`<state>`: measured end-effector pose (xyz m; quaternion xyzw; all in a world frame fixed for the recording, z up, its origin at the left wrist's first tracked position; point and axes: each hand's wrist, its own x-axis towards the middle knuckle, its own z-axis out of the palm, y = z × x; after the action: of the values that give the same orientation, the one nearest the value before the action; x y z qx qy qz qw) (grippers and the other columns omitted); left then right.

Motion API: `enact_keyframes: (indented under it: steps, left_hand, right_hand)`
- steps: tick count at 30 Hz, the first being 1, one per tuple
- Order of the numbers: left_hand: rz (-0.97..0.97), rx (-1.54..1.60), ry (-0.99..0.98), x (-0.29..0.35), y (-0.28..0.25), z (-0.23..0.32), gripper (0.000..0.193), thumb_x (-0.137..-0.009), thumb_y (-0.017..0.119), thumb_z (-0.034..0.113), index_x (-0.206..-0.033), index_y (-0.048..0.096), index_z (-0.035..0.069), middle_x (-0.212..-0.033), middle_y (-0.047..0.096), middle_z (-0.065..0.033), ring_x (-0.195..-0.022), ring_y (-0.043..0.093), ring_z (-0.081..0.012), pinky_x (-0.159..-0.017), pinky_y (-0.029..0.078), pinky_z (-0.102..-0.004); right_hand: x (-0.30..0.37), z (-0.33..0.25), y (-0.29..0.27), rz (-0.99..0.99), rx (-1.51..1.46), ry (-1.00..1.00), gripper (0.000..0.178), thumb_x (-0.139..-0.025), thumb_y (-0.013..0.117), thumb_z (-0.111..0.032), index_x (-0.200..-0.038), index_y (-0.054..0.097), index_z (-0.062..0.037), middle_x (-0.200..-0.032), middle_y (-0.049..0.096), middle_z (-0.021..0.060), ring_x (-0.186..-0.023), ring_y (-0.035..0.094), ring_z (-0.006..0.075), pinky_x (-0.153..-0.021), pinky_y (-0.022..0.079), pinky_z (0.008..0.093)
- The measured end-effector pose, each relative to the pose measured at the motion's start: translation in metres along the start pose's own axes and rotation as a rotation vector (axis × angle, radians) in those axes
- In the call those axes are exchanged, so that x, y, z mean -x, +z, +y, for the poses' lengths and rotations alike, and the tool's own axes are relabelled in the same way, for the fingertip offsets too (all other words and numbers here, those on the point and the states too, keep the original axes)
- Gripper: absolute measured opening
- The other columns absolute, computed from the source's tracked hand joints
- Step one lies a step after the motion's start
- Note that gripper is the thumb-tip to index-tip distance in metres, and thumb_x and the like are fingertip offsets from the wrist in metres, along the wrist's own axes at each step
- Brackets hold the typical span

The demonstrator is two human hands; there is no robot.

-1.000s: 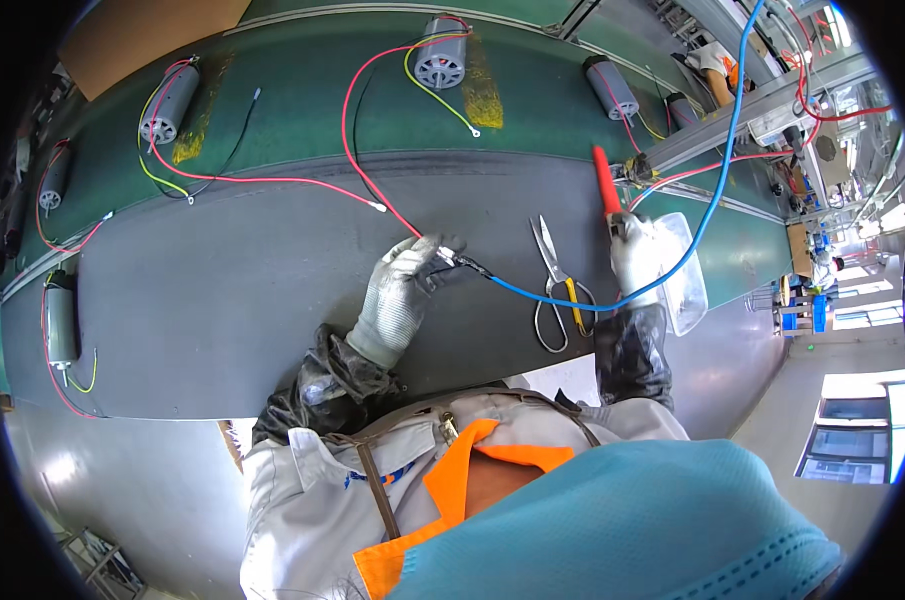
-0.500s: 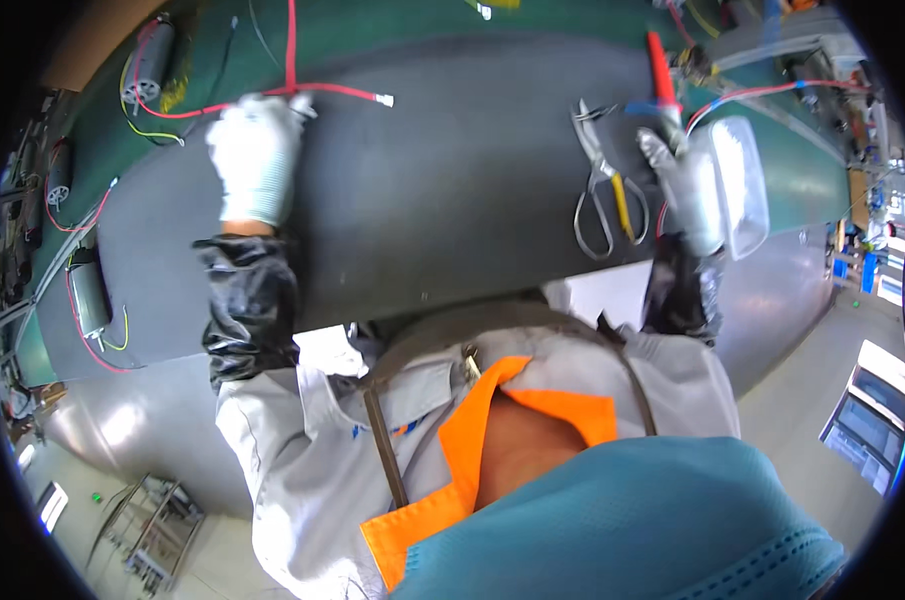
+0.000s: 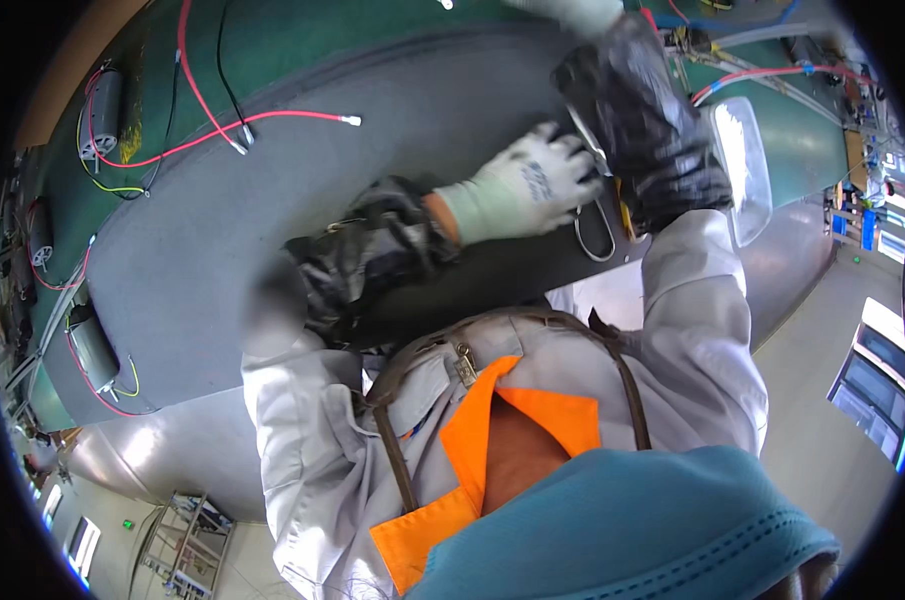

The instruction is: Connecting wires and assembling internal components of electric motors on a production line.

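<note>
My left hand [image 3: 537, 185], in a white glove, reaches across the dark mat [image 3: 222, 220] with its fingers somewhat apart. Nothing shows in its grasp. Just beyond its fingertips lies a pair of scissors [image 3: 627, 210] with a yellow grip, mostly covered by my right arm. My right hand [image 3: 577, 12], gloved too, stretches to the far edge of the picture, where its fingers are blurred and cut off. A red cable [image 3: 272, 118] with a white end connector lies on the mat to the left. Another red cable [image 3: 197, 80] and a black cable [image 3: 222, 70] end beside it.
Grey cylindrical motors with leads stand at the left, one far motor [image 3: 102, 115] and one near motor [image 3: 92, 350]. A clear plastic tray [image 3: 757, 175] is on the right of my right sleeve. Behind it runs a bundle of red and blue wires [image 3: 762, 75].
My left hand has left the red cable and moved right to the scissors. My right hand has gone from beside the clear tray up to the far edge. The second red cable now lies lower.
</note>
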<state>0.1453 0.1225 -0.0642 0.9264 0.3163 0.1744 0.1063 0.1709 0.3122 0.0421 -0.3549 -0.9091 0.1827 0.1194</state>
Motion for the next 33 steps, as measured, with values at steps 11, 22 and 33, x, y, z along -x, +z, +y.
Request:
enact_keyframes:
  steps: [11, 22, 33]
  left_hand:
    - [0.276, 0.441, -0.164, -0.023, 0.012, -0.023, 0.035, -0.088, 0.068, 0.017, -0.121, 0.067, 0.006, -0.123, 0.064, -0.0116, -0.121, 0.060, -0.0303, -0.105, 0.046, -0.0459]
    - [0.933, 0.363, -0.456, -0.037, 0.013, -0.061, 0.034, -0.093, 0.063, 0.008, -0.127, 0.065, 0.008, -0.121, 0.064, -0.0168, -0.116, 0.060, -0.0360, -0.104, 0.047, -0.0456]
    - [0.887, 0.103, -0.450, 0.028, -0.035, -0.074, 0.050, -0.098, 0.062, 0.025, -0.141, 0.051, 0.002, -0.133, 0.055, -0.0226, -0.121, 0.054, -0.0375, -0.105, 0.044, -0.0447]
  right_hand:
    - [-0.036, 0.365, -0.044, 0.189, 0.478, 0.813, 0.113, -0.077, 0.084, -0.039, -0.162, 0.014, -0.0109, -0.126, 0.068, 0.0285, -0.120, 0.065, 0.0432, -0.102, 0.050, 0.0509]
    - [-0.050, 0.291, 0.036, 0.517, 0.032, 0.601, 0.073, -0.089, 0.075, -0.015, -0.149, 0.036, -0.0010, -0.101, 0.070, 0.0145, -0.086, 0.069, 0.0234, -0.070, 0.057, 0.0360]
    - [0.240, -0.051, 0.066, 0.092, -0.541, 0.314, 0.073, -0.094, 0.064, -0.003, -0.160, 0.032, -0.0114, -0.105, 0.067, 0.0233, -0.083, 0.068, 0.0360, -0.079, 0.057, 0.0409]
